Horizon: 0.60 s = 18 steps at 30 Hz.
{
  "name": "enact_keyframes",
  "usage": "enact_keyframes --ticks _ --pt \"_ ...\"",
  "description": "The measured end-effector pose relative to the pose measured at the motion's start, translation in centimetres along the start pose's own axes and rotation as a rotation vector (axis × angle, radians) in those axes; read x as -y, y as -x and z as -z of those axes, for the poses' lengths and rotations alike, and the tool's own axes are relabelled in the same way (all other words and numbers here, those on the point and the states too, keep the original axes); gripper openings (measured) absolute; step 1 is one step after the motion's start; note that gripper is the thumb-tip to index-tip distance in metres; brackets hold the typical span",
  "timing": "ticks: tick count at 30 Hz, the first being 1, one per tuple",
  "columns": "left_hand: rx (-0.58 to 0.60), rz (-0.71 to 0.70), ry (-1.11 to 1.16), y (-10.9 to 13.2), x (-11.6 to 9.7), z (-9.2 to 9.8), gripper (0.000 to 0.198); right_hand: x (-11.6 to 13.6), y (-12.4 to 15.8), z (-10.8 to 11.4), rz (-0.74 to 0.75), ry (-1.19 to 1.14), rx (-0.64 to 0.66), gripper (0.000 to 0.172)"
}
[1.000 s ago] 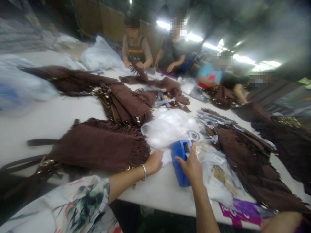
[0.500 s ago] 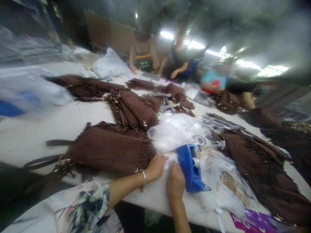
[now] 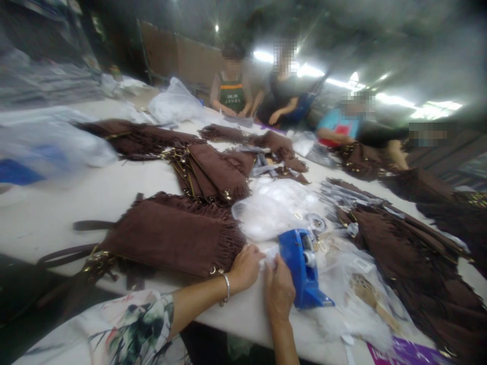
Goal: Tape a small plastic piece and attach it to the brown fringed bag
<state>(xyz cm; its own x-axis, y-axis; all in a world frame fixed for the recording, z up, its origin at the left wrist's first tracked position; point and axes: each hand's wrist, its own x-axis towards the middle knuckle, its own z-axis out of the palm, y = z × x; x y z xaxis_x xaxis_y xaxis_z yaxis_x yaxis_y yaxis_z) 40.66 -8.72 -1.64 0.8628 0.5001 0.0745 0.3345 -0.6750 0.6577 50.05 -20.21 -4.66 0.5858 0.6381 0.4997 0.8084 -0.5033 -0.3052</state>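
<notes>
Close to the table's front edge, my left hand (image 3: 246, 267) and my right hand (image 3: 280, 288) are both closed on a small white sheet (image 3: 270, 253), thin and wrinkled. Whether it is paper, foam or plastic I cannot tell. A brown fringed bag (image 3: 171, 235) lies flat just left of my left hand, with its straps and gold clasps toward the left. Against the right side of my right hand stands a blue tape dispenser (image 3: 299, 268). Beyond my fingers rests a heap of white wrapping (image 3: 272, 205) in clear plastic.
Further brown bags (image 3: 215, 170) are stacked mid-table, and a long pile of brown bags (image 3: 411, 263) lies at right. A clear plastic bag (image 3: 365, 284) with a tan piece inside sits beside the dispenser. A purple printed sheet (image 3: 407, 352) is at the front edge. Several co-workers stand across the table.
My hands keep hold of the white sheet, the right one shifting slightly. The whole view has moved a little. Across the table, the aproned co-worker's hands have come closer together.
</notes>
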Motion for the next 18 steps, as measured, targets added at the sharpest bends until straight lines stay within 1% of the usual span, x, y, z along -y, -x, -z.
enact_keyframes --ticks 2,5,9,11,15,18 --pt "0.000 0.001 -0.004 0.0 0.0 0.0 0.044 -0.1 -0.1 0.0 0.004 0.043 -0.009 0.037" --pt "0.007 -0.001 -0.010 0.0 -0.1 0.0 0.046 -0.3 -0.3 0.0 0.005 0.107 -0.057 0.034" --pt "0.013 -0.002 -0.017 -0.1 -0.2 0.0 0.045 -0.2 -0.7 -0.1 -0.053 0.105 -0.144 0.032" --pt "0.012 -0.002 -0.022 -0.2 -0.2 0.0 0.044 -0.1 -0.9 -0.1 -0.079 0.092 -0.167 0.031" --pt "0.007 0.004 -0.043 -0.3 -0.4 0.3 0.042 0.0 -1.2 -0.1 -0.087 0.057 -0.174 0.033" --pt "0.003 0.009 -0.049 -0.3 -0.5 0.5 0.040 0.2 -1.4 0.2 -0.095 0.005 -0.142 0.036"
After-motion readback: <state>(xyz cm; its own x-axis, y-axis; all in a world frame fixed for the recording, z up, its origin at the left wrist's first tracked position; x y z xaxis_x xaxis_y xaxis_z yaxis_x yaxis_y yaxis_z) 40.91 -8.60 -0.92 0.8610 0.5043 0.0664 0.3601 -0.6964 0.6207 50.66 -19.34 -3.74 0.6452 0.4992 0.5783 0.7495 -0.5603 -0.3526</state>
